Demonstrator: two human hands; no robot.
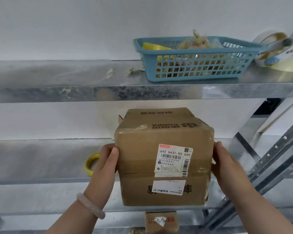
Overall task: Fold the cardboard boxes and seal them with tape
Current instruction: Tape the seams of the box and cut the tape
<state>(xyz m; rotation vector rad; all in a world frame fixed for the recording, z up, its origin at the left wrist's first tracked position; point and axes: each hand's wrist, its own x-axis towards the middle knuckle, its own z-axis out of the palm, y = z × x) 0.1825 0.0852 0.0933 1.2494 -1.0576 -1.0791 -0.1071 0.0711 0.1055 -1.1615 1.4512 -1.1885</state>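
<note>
A closed brown cardboard box (142, 159) with a white shipping label and clear tape across its seams is held in front of the middle metal shelf (41, 159). My left hand (107, 159) grips its left side, thumb on the front face. My right hand (225, 162) presses against its right side. A yellow tape roll (90, 163) stands on the middle shelf just left of my left hand. A larger roll of clear tape (276, 49) lies on the upper shelf at the far right.
A blue plastic basket (193, 65) with a bag and yellow items sits on the upper shelf (57, 76). Another small cardboard box (161, 222) shows on the level below. Slanted metal rack braces (269, 159) run along the right. A white wall stands behind.
</note>
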